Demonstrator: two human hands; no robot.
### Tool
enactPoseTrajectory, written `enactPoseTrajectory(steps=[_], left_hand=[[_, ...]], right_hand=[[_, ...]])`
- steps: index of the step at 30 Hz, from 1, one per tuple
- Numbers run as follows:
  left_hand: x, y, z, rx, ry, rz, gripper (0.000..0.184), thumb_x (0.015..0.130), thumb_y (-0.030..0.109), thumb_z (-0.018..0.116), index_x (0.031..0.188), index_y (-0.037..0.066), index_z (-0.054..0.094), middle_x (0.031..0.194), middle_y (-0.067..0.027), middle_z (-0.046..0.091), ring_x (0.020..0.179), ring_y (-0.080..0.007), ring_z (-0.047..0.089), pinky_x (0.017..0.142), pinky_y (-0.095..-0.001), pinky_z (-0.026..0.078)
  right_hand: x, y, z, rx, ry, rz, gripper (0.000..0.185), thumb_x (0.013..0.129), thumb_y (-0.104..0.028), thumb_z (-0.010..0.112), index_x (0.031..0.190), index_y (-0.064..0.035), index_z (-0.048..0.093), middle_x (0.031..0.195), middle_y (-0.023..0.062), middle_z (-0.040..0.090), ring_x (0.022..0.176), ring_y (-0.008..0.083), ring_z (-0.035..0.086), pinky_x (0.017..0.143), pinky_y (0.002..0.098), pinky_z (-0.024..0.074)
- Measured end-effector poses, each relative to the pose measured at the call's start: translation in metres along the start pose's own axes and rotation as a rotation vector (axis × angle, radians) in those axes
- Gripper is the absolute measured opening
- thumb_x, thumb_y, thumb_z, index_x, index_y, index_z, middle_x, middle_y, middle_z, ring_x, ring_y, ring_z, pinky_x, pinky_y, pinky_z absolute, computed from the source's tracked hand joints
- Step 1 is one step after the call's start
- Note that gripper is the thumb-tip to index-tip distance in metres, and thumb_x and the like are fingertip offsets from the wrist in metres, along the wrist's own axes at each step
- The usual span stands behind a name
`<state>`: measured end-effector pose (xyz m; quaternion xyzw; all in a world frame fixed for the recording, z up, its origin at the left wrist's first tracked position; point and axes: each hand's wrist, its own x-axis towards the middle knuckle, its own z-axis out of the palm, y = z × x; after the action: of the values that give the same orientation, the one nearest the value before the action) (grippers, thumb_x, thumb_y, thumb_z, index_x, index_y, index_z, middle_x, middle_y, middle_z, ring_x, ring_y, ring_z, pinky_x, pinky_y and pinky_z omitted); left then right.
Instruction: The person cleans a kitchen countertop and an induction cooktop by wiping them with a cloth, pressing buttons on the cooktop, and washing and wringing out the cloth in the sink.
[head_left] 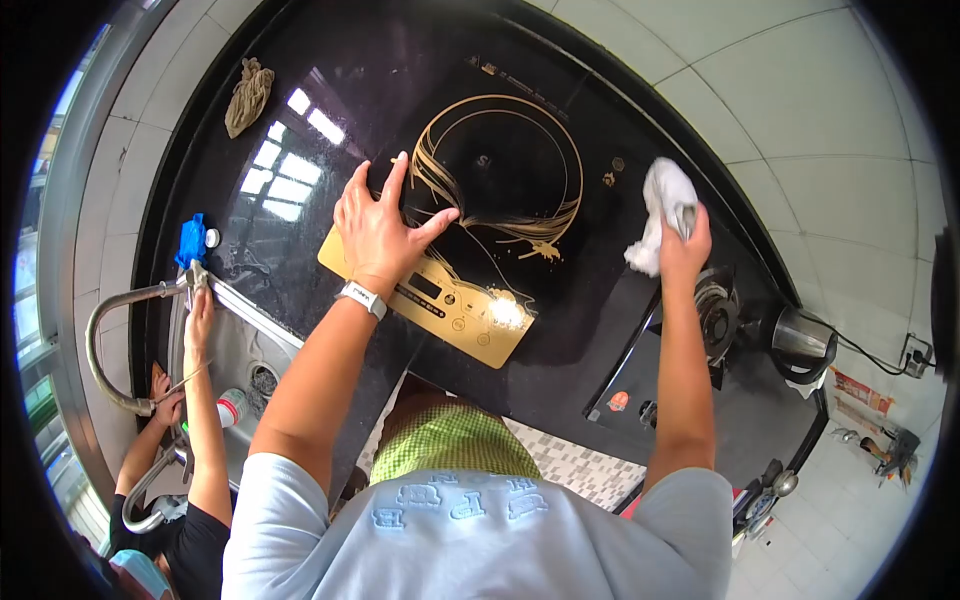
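My left hand (pixel 378 222), fingers spread, is over the left part of a black and gold induction cooktop (pixel 490 165); whether it touches the glass I cannot tell. A gold control panel (pixel 455 315) runs along the cooktop's near edge, partly behind my left wrist. In my right hand (pixel 687 240) is a bunched white cloth (pixel 665 205), to the right of the cooktop's ring. Most of the cloth sticks out beyond my fingers, over the black countertop (pixel 570 350).
A co-worker's hands (pixel 198 315) are at the sink (pixel 235 345) by a curved faucet (pixel 95 340). A brown crumpled rag (pixel 249 97) lies at the back left, a blue item (pixel 192 240) near the sink. A gas burner (pixel 715 320) and a kettle (pixel 803 340) stand at right.
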<state>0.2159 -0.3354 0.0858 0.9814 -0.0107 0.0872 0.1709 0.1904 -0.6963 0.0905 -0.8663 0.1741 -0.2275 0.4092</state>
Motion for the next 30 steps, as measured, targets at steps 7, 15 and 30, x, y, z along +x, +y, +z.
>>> enactPoseTrajectory(steps=[7,15,30], left_hand=[[-0.001,0.0,0.005,0.023,0.007,-0.002,0.08,0.064,0.061,0.07,0.13,0.021,0.049,0.13,-0.0212,0.041,0.121,-0.0359,0.039,0.102,-0.0448,0.028],[-0.002,-0.015,0.016,-0.092,0.026,-0.002,0.053,0.085,0.054,0.048,0.128,0.024,0.052,0.13,-0.0238,0.042,0.123,-0.036,0.038,0.103,-0.0448,0.025],[-0.048,-0.052,-0.021,-0.821,0.38,-0.264,0.032,0.086,0.024,0.059,0.111,0.004,0.059,0.105,-0.013,0.062,0.101,-0.0262,0.057,0.089,-0.0343,0.043]], right_hand=[[0.022,-0.032,0.129,-0.456,-0.125,-0.484,0.046,0.071,-0.013,0.062,0.116,-0.009,0.055,0.123,0.0152,0.055,0.113,0.0328,0.051,0.099,0.039,0.0392],[-0.126,-0.089,0.13,-0.276,-0.465,-0.703,0.054,0.063,-0.011,0.065,0.117,-0.0102,0.058,0.122,0.0115,0.055,0.121,0.0302,0.045,0.109,0.0373,0.028],[-0.127,-0.038,0.024,-0.185,-0.345,-0.054,0.034,0.077,-0.002,0.061,0.111,-0.0039,0.058,0.104,0.0139,0.063,0.093,0.0293,0.061,0.085,0.0351,0.0473]])
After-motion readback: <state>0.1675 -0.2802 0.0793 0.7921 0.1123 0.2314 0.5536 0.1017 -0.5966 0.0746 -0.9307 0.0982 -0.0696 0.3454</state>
